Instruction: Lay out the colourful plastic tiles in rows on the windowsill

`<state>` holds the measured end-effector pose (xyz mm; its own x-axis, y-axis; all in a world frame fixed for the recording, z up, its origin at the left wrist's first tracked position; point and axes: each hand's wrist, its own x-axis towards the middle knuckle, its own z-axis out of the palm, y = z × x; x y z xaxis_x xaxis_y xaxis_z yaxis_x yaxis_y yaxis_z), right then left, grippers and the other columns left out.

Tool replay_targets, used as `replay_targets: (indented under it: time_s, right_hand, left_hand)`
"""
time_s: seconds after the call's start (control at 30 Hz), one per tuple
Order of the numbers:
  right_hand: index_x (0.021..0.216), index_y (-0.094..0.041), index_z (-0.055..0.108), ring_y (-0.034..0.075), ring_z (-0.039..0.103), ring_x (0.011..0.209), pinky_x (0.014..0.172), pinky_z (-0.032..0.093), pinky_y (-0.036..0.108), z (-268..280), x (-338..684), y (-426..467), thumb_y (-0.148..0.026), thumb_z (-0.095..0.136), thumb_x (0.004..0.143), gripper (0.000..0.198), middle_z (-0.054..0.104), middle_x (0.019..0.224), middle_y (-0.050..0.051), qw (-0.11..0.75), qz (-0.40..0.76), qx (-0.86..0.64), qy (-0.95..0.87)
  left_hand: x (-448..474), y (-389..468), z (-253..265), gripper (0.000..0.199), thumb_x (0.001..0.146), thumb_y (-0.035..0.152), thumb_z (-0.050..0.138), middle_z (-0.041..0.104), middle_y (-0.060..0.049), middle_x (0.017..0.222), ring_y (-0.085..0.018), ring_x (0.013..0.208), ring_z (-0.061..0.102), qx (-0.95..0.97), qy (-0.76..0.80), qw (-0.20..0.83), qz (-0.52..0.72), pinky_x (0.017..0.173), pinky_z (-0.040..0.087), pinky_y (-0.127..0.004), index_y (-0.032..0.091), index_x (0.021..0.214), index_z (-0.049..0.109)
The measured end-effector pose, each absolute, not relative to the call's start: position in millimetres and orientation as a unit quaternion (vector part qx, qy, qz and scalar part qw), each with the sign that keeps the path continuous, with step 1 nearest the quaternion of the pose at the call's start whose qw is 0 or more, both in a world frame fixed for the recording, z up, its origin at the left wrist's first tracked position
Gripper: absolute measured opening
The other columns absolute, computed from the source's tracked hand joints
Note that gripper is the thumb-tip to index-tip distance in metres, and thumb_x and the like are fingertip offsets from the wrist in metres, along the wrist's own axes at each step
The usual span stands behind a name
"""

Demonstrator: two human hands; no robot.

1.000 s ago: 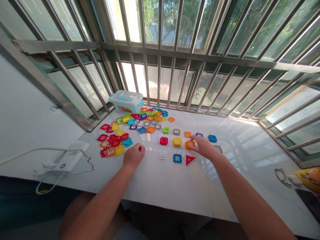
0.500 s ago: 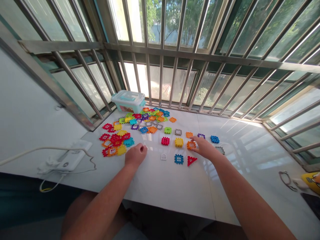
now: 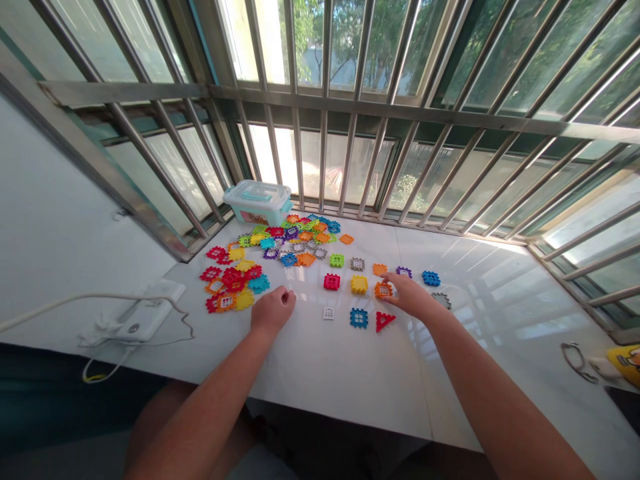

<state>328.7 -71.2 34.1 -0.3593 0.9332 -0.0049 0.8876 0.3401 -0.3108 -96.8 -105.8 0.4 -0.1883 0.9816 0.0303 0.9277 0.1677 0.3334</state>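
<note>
1. Curled into a loose fist, the left hand rests knuckles down on the white table and holds nothing I can make out
2. Right hand lies flat, fingertips touching the orange tile, not clamped round it
3. That tile sits at 9 o'clock from the right hand, just beside the yellow tile
4. It looks light, stiff, toothed plastic; pinching opposite edges should hold it, though it may skid on the glossy top
5. No readable writing, even on the storage box
</note>
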Motion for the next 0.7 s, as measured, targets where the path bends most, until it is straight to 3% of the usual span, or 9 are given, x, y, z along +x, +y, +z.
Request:
replay_targets:
  time_s: [0.7]
  right_hand:
    - [0.149,-0.025,0.059,0.035,0.062,0.133,0.115,0.049,0.052,43.9,325.4,-75.6,-0.036,0.074,0.092,0.06,0.066,0.145,0.012,0.095,0.123,-0.554,-0.818]
  left_hand:
    - [-95.7,-106.9,4.4,0.034,0.102,0.046,0.048,0.078,-0.006,0.089,-0.023,0.08,0.067,0.63,0.758,0.103,0.135,0.063,0.027,-0.033,0.025,0.088,0.071]
